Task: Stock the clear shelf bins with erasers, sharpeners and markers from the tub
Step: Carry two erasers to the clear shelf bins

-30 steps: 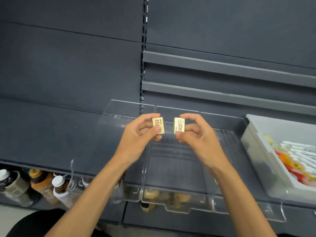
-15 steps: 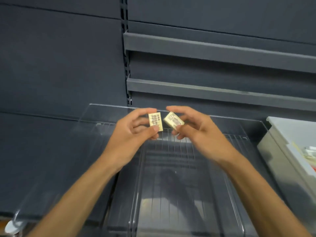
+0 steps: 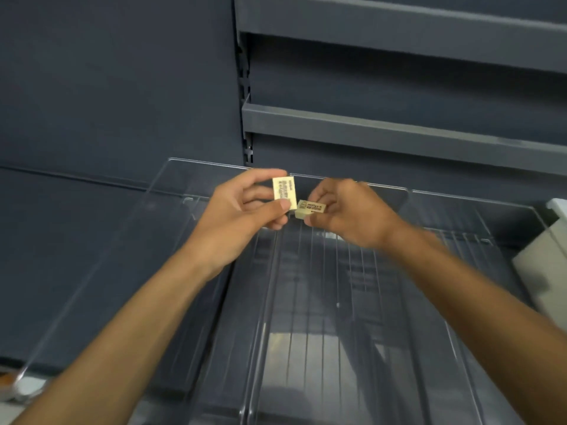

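Over clear shelf bins (image 3: 322, 302), left hand (image 3: 236, 222) pinches an upright eraser (image 3: 284, 188), right hand (image 3: 352, 216) a flat eraser (image 3: 310, 208), print unreadable.

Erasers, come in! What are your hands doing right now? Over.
Left hand pinching one eraser upright. Right hand pinching second eraser flat. Both over clear bin, nothing in it. Nothing in the way.

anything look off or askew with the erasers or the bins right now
Nothing looks damaged or spilled. The left hand holds one eraser upright; the right hand holds the other eraser turned flat, so the two do not match. Both are above the clear bin, which looks bare.
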A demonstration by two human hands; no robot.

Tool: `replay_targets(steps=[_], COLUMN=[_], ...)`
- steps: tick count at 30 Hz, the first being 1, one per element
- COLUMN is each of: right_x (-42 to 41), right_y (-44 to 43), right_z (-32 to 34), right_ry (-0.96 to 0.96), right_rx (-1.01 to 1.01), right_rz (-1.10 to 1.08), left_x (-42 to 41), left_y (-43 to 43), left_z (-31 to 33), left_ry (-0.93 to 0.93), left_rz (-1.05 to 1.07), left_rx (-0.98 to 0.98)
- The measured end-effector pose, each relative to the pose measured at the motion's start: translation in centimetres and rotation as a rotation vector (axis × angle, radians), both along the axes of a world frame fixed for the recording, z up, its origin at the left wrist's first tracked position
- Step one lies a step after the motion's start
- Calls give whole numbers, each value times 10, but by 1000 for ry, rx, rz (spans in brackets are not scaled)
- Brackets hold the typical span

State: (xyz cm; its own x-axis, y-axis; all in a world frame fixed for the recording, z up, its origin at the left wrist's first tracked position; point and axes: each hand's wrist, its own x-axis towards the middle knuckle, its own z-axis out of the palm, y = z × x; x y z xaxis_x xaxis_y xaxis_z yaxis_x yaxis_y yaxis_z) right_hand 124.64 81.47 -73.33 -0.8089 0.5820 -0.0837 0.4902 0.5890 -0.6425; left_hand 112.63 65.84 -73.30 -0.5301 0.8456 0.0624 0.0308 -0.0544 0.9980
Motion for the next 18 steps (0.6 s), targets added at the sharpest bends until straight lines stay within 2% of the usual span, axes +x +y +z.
replay_targets(steps=[5, 9, 13, 18], right_x=[-9, -15, -21, -21], right_y=[-4, -12, -20, -19], right_z=[-12, -23, -33, -41], right_ry=[-125, -107, -96, -67], right_rx=[366, 392, 502, 482], right_rz=[26, -18, -59, -83], left_x=[-6, -10, -7, -7], left_y=[-1, -3, -4, -4], left_z=[-6, -12, -18, -20], left_ry=[17, 10, -8, 4], left_rz=[22, 85, 68, 60], left_rx=[11, -14, -14, -7])
